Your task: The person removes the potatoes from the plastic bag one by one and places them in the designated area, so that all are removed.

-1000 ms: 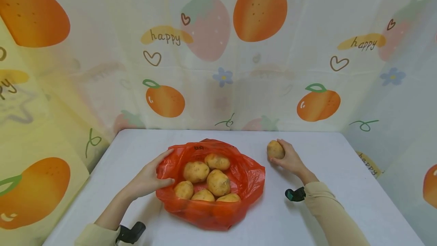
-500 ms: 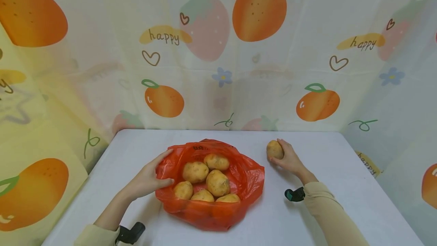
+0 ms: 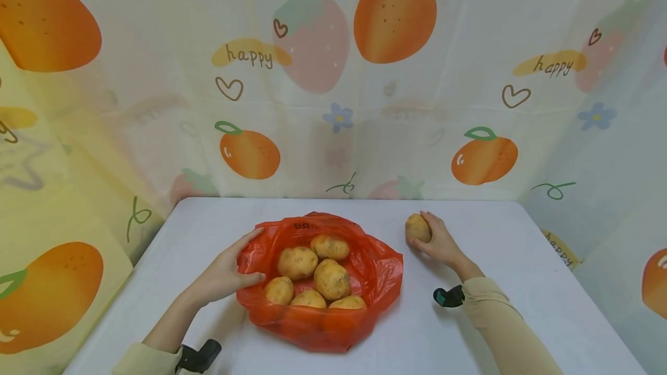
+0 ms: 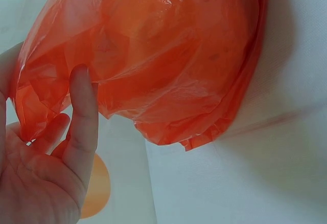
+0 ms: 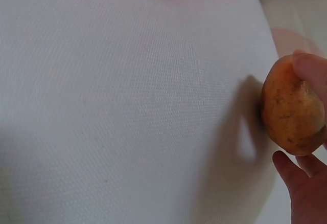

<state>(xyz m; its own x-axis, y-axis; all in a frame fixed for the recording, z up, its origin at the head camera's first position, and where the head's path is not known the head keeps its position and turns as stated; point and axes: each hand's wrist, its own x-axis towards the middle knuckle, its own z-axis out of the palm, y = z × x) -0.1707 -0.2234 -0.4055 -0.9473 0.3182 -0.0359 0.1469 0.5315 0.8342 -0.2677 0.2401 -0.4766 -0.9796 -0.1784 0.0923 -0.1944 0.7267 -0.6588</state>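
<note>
An open red plastic bag [image 3: 383,268] sits on the white table with several potatoes [image 3: 332,279] showing inside it. My left hand [image 3: 221,274] holds the bag's left side, thumb toward the front and fingers toward the back. In the left wrist view, the thin red plastic [image 4: 168,75] passes between that hand's thumb and fingers [image 4: 53,132]. To the right of the bag, my right hand [image 3: 442,243] grips a single potato [image 3: 417,228] near the table's back. The right wrist view has this potato [image 5: 290,106] between thumb and fingers, its shadow on the table beside it.
The white table [image 3: 484,224] ends in front of a fruit-printed curtain [image 3: 333,132], which also hangs at both sides. A black wrist device [image 3: 200,356] sits on the left wrist and another black device [image 3: 449,297] on the right.
</note>
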